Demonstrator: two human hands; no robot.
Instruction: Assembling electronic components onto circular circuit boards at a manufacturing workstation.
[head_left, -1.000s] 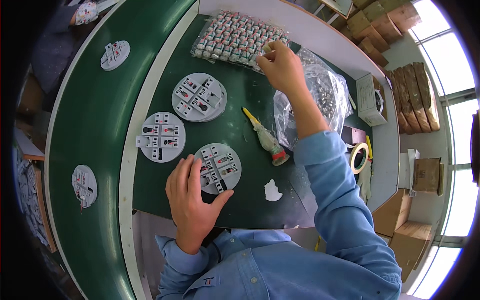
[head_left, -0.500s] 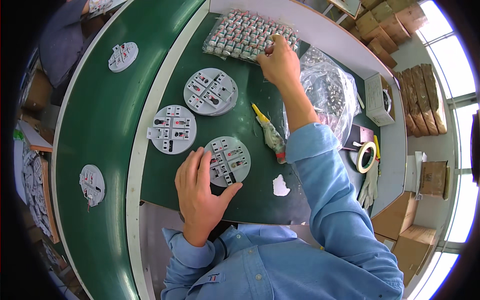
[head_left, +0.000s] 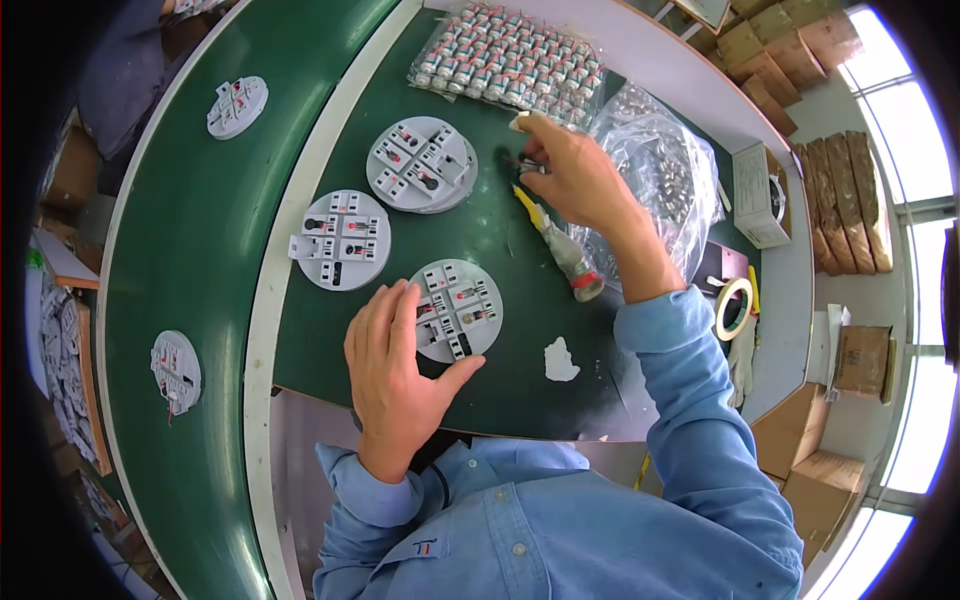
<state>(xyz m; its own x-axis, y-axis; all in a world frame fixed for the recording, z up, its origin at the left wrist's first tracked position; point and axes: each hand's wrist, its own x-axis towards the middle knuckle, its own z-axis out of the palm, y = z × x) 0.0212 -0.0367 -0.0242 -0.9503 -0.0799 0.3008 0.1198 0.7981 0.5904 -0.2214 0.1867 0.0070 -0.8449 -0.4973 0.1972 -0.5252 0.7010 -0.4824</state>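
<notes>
A green conveyor belt (head_left: 215, 250) runs down the left, alongside a green workbench (head_left: 500, 405). Toward the bench's far side lie a clear plastic bag (head_left: 655, 175) of small metal parts and a wrapped pack of small motors (head_left: 510, 60). The left hand (head_left: 400, 365) is spread and unclenched, bracketing a grey component disc (head_left: 462, 310) near the bench's front: forefinger over its left edge, thumb at its lower edge. A yellow-tipped, wrapped tool (head_left: 560, 245) lies right of the disc, a white scrap (head_left: 560, 360) below it. Smallest, a mostly hidden silvery piece (head_left: 532, 168) appears pinched by the right hand (head_left: 575, 175).
</notes>
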